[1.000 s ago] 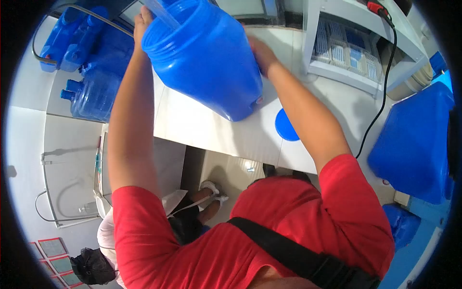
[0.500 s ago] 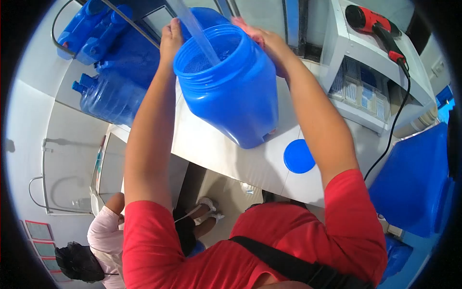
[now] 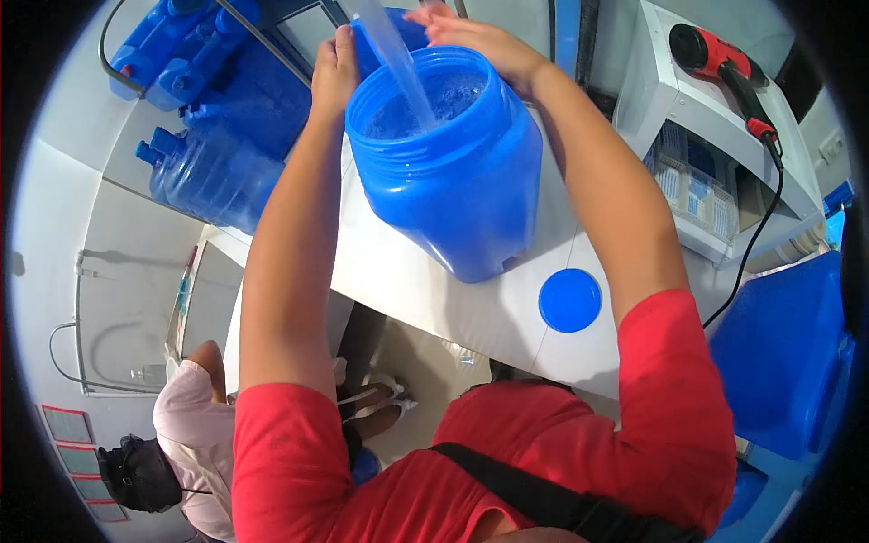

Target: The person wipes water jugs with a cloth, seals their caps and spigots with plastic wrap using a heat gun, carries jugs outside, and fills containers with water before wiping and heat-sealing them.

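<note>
A large blue plastic jug (image 3: 453, 195) stands upright with its wide threaded mouth uncovered. A clear stream of water (image 3: 403, 68) falls into it, and the water inside is churning. Behind its mouth shows part of a second blue container (image 3: 412, 32), mostly hidden. My left hand (image 3: 335, 68) is closed at that container's left edge, its fingertips partly out of sight. Beyond the jug's rim, my right hand (image 3: 484, 45) reaches over the second container with fingers stretched out; the pinkish fingertips are blurred. A round blue lid (image 3: 570, 300) lies flat on the white counter (image 3: 398, 281).
Several blue water bottles (image 3: 217, 176) stand at left behind a metal rail. At right, a red and black heat gun (image 3: 715, 54) with a black cord rests on a white shelf unit (image 3: 652, 72). A blue bin (image 3: 778, 353) is beside it. Another person (image 3: 195, 407) is at lower left.
My right hand has moved up and left, away from the jug's side, over the container behind. The view has shifted a little, so the jug and lid appear slightly further right.
</note>
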A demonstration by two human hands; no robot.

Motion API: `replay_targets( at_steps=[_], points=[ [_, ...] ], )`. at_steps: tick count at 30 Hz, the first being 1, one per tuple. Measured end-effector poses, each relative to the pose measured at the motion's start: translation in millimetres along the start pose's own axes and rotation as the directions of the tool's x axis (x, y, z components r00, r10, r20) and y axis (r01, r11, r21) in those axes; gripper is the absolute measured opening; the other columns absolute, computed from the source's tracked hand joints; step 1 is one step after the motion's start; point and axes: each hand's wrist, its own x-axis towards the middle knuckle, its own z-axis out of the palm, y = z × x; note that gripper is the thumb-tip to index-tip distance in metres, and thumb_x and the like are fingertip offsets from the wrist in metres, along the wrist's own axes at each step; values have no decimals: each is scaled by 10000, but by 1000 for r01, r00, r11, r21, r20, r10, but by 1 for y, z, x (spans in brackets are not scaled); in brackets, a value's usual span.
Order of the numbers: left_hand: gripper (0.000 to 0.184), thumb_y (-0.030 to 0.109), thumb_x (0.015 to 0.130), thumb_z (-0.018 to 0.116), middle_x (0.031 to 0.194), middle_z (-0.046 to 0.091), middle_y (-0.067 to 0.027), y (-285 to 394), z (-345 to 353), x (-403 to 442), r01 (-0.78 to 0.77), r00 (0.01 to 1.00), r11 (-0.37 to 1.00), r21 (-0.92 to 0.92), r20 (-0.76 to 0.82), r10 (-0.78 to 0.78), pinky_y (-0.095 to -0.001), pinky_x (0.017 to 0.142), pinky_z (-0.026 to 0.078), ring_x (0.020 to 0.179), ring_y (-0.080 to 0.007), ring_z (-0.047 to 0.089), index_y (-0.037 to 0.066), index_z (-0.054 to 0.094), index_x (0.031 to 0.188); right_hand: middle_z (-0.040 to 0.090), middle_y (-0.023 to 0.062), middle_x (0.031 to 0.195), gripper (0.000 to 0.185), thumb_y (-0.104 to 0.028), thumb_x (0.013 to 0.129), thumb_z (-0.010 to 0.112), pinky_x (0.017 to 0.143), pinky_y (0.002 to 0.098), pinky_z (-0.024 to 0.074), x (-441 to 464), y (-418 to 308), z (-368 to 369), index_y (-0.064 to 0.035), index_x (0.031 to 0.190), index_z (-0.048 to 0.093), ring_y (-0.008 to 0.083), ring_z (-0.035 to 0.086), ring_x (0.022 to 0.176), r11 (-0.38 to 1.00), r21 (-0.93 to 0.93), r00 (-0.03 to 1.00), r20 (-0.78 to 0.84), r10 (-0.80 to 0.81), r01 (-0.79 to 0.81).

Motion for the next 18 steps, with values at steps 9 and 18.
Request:
replay_targets(
  at_steps=[9,18],
  points=[
    [745,612,1012,360,1244,622,-254,30,-8,-26,80,997,997,8,-17,-80,-382,976,457,1153,-341,606,-49,534,1307,572,166,1344,419,-242,1007,528,1077,371,384,-161,-61,108,24,1330,552,296,548,1249,899,-371,827,-413,-382,231],
    [611,525,1019,392,1485,435,-190,83,-25,-268,-570,738,703,-425,-641,212,-480,1128,309,1372,-306,422,106,345,1461,273,253,1563,482,-171,906,603,1126,666,205,-169,-47,184,-99,1373,511,534,229,1430,176,-952,795,99,-599,251]
  ],
)
